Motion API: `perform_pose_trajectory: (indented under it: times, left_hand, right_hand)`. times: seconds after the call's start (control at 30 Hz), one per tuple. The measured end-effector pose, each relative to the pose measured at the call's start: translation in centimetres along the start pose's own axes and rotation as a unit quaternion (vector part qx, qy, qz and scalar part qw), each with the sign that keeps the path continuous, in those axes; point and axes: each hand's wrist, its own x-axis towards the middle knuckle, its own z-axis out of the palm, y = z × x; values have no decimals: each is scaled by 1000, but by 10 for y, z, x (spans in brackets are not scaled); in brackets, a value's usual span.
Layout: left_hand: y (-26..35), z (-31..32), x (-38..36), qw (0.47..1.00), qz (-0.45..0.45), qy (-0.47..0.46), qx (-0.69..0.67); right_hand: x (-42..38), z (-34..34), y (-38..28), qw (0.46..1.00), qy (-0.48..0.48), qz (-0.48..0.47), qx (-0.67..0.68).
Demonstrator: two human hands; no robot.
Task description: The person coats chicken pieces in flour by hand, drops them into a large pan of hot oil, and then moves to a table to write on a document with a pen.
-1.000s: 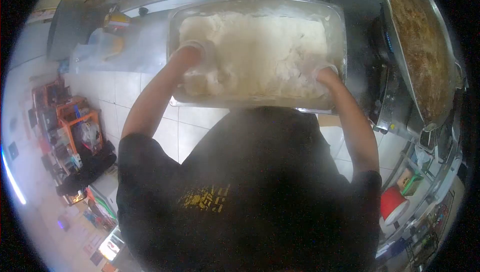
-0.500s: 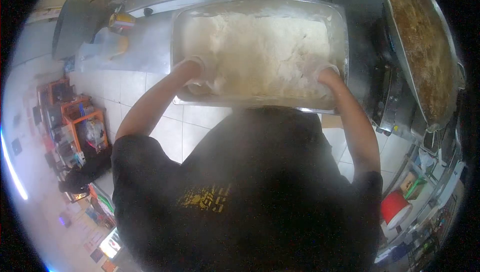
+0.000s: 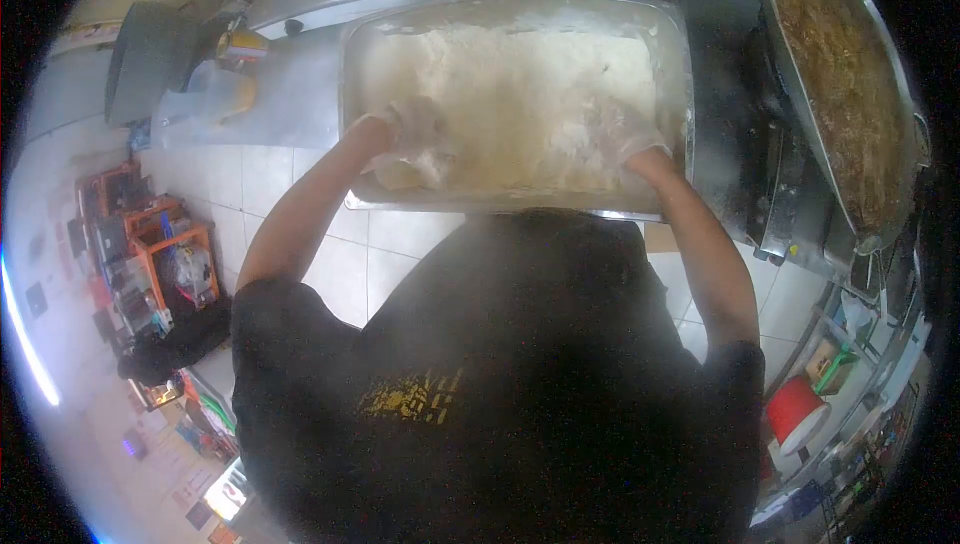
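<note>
A deep rectangular metal pan [image 3: 684,84] in front of me holds a bed of pale flour [image 3: 520,74]. Both my hands are inside it, in thin clear gloves dusted white. My left hand [image 3: 415,126] is curled over the flour near the left wall. On the opposite side, my right hand [image 3: 622,132] has its fingers bent inward toward the middle, with white clumps around them. Flour dust blurs the fingertips, and I cannot tell what the hands hold.
A large vat of brown, bubbling liquid [image 3: 835,74] stands at the upper right, close to the pan. Left of the pan, a clear plastic jug [image 3: 215,92] and a grey bin [image 3: 150,64] sit by the metal counter. A red-and-white tub [image 3: 797,414] is at lower right.
Both hands have come up out of the flour, where they were partly buried. The right hand has shifted a little inward, and the flour near both hands is disturbed.
</note>
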Motion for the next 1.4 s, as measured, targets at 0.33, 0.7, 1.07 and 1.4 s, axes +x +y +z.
perform_pose_trajectory:
  times: [0.33, 0.7, 1.07, 1.4]
  left_hand:
    - [14, 40, -10, 995, 56, 10, 79]
    - [-1, 46, 43, 992, 60, 14, -113]
    - [7, 47, 49, 998, 25, 55, -28]
    - [92, -40, -54, 975, 46, 174, -130]
  right_hand:
    - [-48, -48, -60, 993, 29, -18, 114]
    - [-62, -54, -64, 990, -93, 18, -105]
    - [-52, -51, -50, 985, -110, 8, -131]
    - [-63, -94, -105, 997, 74, 1, 9]
